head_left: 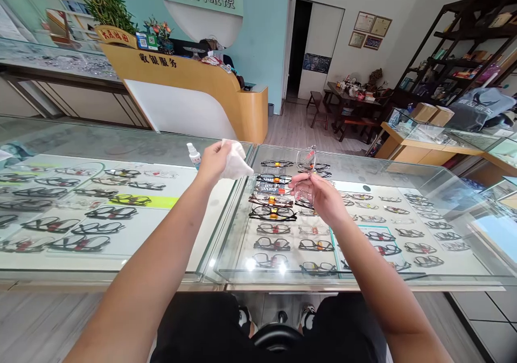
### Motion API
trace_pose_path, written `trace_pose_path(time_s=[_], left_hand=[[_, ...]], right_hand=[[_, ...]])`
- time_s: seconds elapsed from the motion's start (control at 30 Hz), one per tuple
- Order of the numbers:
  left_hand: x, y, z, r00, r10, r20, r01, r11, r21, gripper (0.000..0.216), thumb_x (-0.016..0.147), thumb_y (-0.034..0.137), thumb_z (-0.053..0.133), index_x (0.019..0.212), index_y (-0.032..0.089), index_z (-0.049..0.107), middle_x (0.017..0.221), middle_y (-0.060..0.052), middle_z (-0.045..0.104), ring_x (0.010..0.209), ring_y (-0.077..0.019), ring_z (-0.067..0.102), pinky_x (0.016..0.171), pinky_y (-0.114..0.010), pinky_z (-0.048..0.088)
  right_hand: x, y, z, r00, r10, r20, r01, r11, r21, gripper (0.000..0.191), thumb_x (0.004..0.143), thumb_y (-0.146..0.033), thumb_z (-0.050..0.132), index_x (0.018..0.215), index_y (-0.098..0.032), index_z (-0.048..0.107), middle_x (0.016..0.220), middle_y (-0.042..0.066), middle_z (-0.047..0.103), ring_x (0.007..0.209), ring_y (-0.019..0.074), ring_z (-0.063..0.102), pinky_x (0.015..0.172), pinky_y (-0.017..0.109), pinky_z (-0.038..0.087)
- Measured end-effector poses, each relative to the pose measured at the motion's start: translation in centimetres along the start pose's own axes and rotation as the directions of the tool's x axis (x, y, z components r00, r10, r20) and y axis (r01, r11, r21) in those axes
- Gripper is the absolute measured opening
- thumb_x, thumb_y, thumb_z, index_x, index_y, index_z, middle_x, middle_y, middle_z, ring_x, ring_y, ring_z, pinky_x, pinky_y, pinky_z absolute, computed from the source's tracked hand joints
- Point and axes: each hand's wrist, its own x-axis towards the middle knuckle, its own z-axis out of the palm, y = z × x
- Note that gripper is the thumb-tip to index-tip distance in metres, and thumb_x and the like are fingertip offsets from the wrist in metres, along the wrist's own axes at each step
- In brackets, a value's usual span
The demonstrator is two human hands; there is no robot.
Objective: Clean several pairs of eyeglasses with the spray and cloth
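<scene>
Above the glass counter my left hand (213, 163) is closed on a white cloth (235, 162), which hangs off to the right of the fingers. Just behind that hand stands a small white spray bottle (194, 155), partly hidden by it. My right hand (321, 195) grips a pair of clear-framed eyeglasses (306, 160), held up on edge with one lens above the fingers and the other lower down. The cloth and the eyeglasses are apart. Several dark eyeglasses with orange tags (273, 213) lie in a column left of my right hand.
Glass display cases (226, 212) holding rows of eyeglasses stretch across in front of me. Beyond them are a wooden cashier desk (254, 110), a dark table (349, 93) with items and stools, and a side counter (436, 147) carrying boxes. My legs are under the counter edge.
</scene>
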Motion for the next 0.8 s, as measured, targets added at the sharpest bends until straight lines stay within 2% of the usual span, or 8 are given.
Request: trace_pose_path(time_s=[0.1,0.2,0.3,0.43,0.6,0.8], left_hand=[[-0.6,1.2,0.4,1.000,-0.013,0.002,0.013,0.992,-0.123,0.062,0.087,0.083,0.064,0.095,0.022,0.066,0.084,-0.004,0.066,0.077,-0.0211,0.059,0.068,-0.032,0.049],[-1.7,2.8,0.8,0.998,-0.047,0.037,0.055,0.960,-0.274,0.049,0.088,0.070,0.074,0.098,0.022,0.064,0.087,-0.003,0.066,0.077,-0.0193,0.062,0.070,-0.031,0.054],[-3.5,4.5,1.5,0.990,-0.061,0.130,0.109,0.908,-0.404,0.037,0.090,0.054,0.079,0.095,0.024,0.058,0.086,0.000,0.064,0.076,-0.0170,0.064,0.071,-0.030,0.057],[-6.6,6.1,2.9,0.961,0.048,0.273,0.090,0.877,-0.472,0.048,0.085,0.060,0.087,0.095,0.024,0.057,0.090,0.000,0.067,0.081,-0.0173,0.067,0.075,-0.030,0.061],[-10.1,7.1,4.5,0.887,0.190,0.421,0.054,0.863,-0.502,0.060,0.085,0.073,0.089,0.092,0.022,0.059,0.092,0.000,0.067,0.086,-0.0176,0.066,0.084,-0.033,0.061],[-11.9,8.0,4.6,0.852,0.309,0.424,-0.070,0.868,-0.492,0.057,0.095,0.074,0.083,0.088,0.022,0.059,0.085,0.001,0.057,0.079,-0.0158,0.052,0.077,-0.029,0.048]], right_hand=[[0.0,-0.2,0.1,1.000,-0.004,-0.002,0.004,1.000,-0.001,0.040,0.099,-0.061,0.074,0.105,-0.024,0.087,0.105,0.010,0.083,0.093,0.0266,0.073,0.080,0.039,0.057],[0.0,-0.4,0.2,1.000,-0.016,-0.003,0.017,1.000,0.009,0.039,0.099,-0.060,0.074,0.105,-0.024,0.088,0.105,0.009,0.083,0.092,0.0257,0.073,0.080,0.038,0.056],[0.0,-0.4,0.2,1.000,-0.025,-0.007,0.025,1.000,0.003,0.040,0.100,-0.060,0.073,0.105,-0.023,0.088,0.106,0.010,0.083,0.093,0.0263,0.073,0.082,0.039,0.055],[0.0,-0.1,0.1,0.999,-0.038,-0.006,0.038,0.999,-0.002,0.041,0.100,-0.061,0.073,0.107,-0.023,0.088,0.106,0.009,0.083,0.093,0.0262,0.072,0.082,0.039,0.054],[0.0,0.6,0.2,0.998,-0.034,0.046,0.035,0.999,-0.018,0.041,0.102,-0.061,0.074,0.110,-0.023,0.089,0.105,0.009,0.084,0.093,0.0246,0.072,0.083,0.036,0.053],[-0.1,1.0,0.3,0.996,-0.015,0.094,0.025,0.993,-0.114,0.048,0.105,-0.066,0.071,0.112,-0.022,0.088,0.110,0.010,0.084,0.096,0.0241,0.070,0.086,0.036,0.053]])
